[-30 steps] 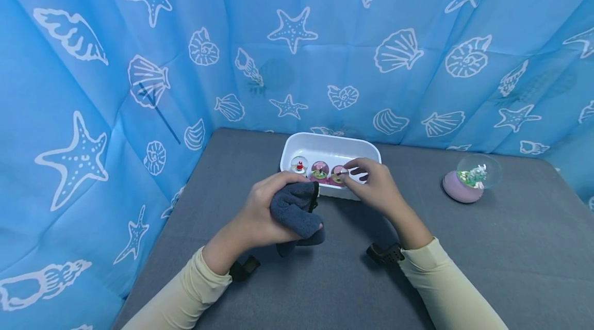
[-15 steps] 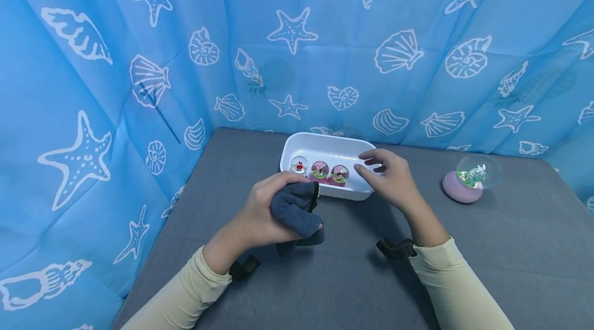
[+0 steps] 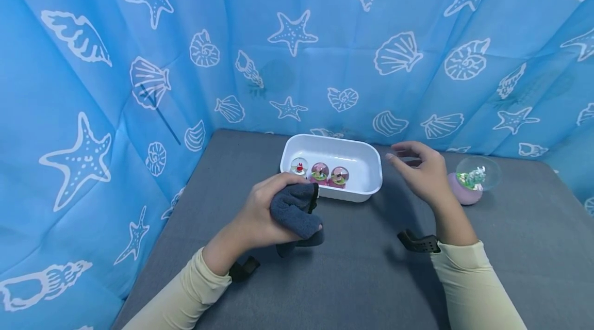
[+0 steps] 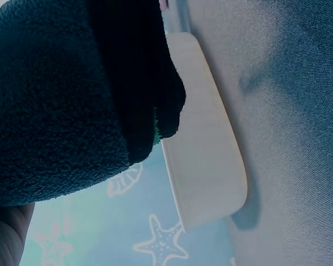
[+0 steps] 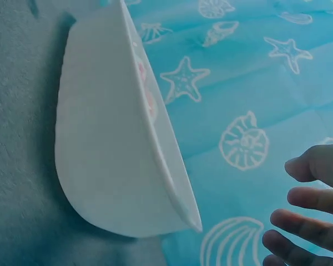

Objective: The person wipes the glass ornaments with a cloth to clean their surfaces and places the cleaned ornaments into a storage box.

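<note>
Cloth [image 3: 291, 212]: dark blue-grey with a black edge, bunched in the left fingers and held up over the table, on the near side of the box. A small green patch shows by its edge in the dark left wrist view; something may be wrapped inside, but it is hard to tell.
Left hand [image 3: 261, 211]: fingers curled firmly round the cloth, one tip showing past its right side.
Right hand [image 3: 429, 172]: fingers spread and loosely bent, thumb well apart from them, nothing in their hold; raised between box and large globe.
Box [image 3: 348, 195]: white, on the table, just beyond the left fingers and left of the right fingers, apart from these.
Small globes: three in a row inside the box along its near wall, ahead of the left fingers; a clear one with a red figure [image 3: 299, 166], then two pink ones [image 3: 319, 172] [image 3: 339, 176].
Large globe [image 3: 471, 181]: purple base, clear dome, right of the right fingers; the hand's edge meets its outline in the head view.
Table [image 3: 334, 273]: grey, beneath both hands.
Curtain [image 3: 334, 56]: blue with white shells and starfish, beyond the fingers.
</note>
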